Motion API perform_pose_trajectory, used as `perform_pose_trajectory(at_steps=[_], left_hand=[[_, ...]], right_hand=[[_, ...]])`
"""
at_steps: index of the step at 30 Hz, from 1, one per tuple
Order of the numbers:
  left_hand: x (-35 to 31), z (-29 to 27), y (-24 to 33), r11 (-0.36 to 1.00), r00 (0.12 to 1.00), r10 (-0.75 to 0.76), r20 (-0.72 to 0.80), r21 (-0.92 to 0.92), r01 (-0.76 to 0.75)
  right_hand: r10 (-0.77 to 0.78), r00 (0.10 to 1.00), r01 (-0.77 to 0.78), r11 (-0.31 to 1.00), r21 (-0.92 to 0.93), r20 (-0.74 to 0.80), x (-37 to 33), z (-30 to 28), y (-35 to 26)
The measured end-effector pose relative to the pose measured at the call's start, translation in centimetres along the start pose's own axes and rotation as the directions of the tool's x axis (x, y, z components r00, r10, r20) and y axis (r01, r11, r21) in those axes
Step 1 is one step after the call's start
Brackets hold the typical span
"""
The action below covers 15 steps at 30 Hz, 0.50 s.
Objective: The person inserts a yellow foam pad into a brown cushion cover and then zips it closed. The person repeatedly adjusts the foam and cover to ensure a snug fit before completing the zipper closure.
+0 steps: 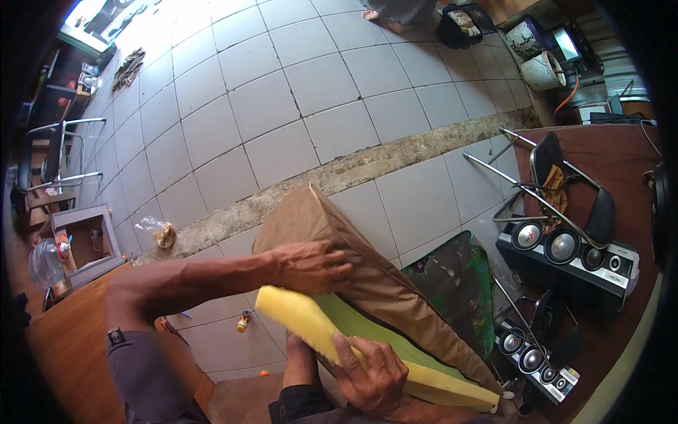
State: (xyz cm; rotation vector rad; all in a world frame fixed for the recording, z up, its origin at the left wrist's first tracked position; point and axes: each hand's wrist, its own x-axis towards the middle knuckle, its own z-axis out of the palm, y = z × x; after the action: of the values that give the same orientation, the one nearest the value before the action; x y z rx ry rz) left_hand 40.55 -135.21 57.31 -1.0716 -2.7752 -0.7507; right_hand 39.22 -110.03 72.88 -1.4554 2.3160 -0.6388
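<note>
A long brown fabric cushion cover (296, 215) slants from the middle toward the lower right. Along its dark-edged opening, yellow-green foam (360, 321) shows inside. My left hand (311, 267) comes across from the left, its fingers curled closed on the cover's fabric beside the opening. A thick yellow foam strip (293, 311) lies along the near side of the opening, one end sticking out freely. My right hand (371, 374) is closed around this strip, thumb on the upper side. The cover hides how far the foam reaches inside.
A paint-stained board (455, 283) lies beyond the cover. Speaker boxes (565, 247) and metal-legged chair frames stand at right. A small yellow bottle (244, 321) and a plastic bag (164, 234) sit on the tiled floor at left. A person's foot (371, 14) shows far off.
</note>
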Motion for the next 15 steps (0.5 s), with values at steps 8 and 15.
perform_pose_trajectory(at_steps=[8, 15], left_hand=[[-0.9, -1.8, 0.1, 0.725, 0.886, -0.433, 0.169, -0.519, 0.453], [0.5, -3.1, -1.7, 0.384, 0.769, -0.506, 0.391, -0.696, 0.607]], right_hand=[[-0.066, 0.991, 0.063, 0.998, -0.029, -0.117, 1.0, 1.7, 1.7], [0.023, 0.981, -0.029, 0.999, -0.027, -0.195, 1.9, 7.4, 6.1]])
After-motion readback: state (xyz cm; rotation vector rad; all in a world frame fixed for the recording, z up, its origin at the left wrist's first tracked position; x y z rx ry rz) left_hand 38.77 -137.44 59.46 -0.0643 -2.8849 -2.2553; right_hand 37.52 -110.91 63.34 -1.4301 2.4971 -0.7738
